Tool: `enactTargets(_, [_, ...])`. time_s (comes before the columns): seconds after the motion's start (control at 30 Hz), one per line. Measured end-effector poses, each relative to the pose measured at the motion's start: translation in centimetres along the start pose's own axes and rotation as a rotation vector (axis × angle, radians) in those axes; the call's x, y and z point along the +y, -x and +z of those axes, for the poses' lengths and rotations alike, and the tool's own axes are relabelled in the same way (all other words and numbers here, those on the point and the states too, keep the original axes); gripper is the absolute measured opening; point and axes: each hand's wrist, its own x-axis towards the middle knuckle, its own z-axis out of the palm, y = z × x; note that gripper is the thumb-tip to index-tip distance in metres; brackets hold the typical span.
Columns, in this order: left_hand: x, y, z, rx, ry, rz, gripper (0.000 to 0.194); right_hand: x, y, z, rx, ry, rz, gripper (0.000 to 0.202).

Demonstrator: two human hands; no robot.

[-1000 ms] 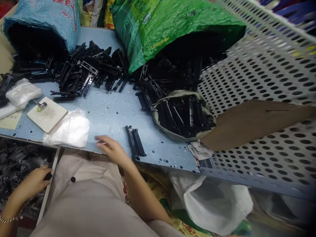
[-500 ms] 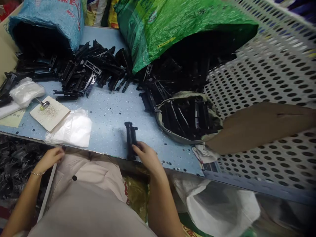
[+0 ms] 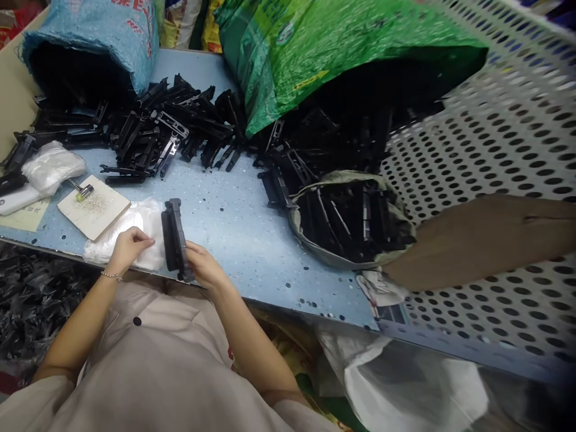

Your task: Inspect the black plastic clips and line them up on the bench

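Gripping a black part (image 3: 174, 240), the right hand (image 3: 204, 266) held it between thumb and fingers by its right side, near the lower end. The part stood slightly tilted at the front of the bench (image 3: 234, 234), just beside the right edge of a stack of clear bags (image 3: 150, 258); whether it touched the bench could not be told. The left hand (image 3: 128, 247) lay over the bags with thumb and fingertips pressed together; whether film was caught between them was unclear. To the left, a pale board (image 3: 96, 210) partly overlapped the bags and bore a small metal piece (image 3: 84, 192). Beside it lay a crumpled clear wrapper (image 3: 54, 167). Farther back, a heap of black parts (image 3: 144, 138) spread before the open mouth of a blue sack (image 3: 96, 30) and toward a green sack (image 3: 315, 66). At right, an open cloth sack (image 3: 315, 252) held similar parts, near a perforated grey panel (image 3: 495, 150) with a brown sheet (image 3: 486, 240) against it.
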Motion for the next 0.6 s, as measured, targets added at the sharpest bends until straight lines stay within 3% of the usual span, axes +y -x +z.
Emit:
enactTargets(0.13, [0.1, 0.1, -0.2, 0.016, 0.061, 0.034, 0.018, 1.2, -3.0, 1.7, -0.057, -0.131, 0.042, 0.031])
enactTargets(0.23, [0.3, 0.9, -1.1, 0.091, 0.015, 0.157, 0.012, 2.0, -4.1, 0.9, 0.011, -0.19, 0.029, 0.034])
enactTargets(0.3, [0.4, 1.5, -1.7, 0.104, -0.17, 0.321, 0.005, 2.2, -3.9, 0.0, 0.066, -0.18, 0.02, 0.034])
enactTargets(0.37, [0.5, 1.9, -2.1, 0.069, -0.41, 0.463, 0.023, 2.1, -2.9, -0.7, 0.124, -0.138, -0.02, 0.033])
enactTargets(0.43, [0.5, 1.7, -2.0, 0.021, -0.549, 0.512, 0.036, 2.0, -1.5, -1.1, 0.159, -0.104, -0.073, 0.033])
enactTargets(0.5, [0.5, 1.2, -1.9, -0.012, -0.546, 0.479, 0.043, 2.0, 0.0, -1.1, 0.082, -0.101, -0.028, 0.036])
enactTargets(0.6, [0.7, 0.8, -2.1, -0.034, -0.454, 0.399, 0.051, 2.7, 1.4, -0.9, -0.146, -0.115, 0.193, 0.038])
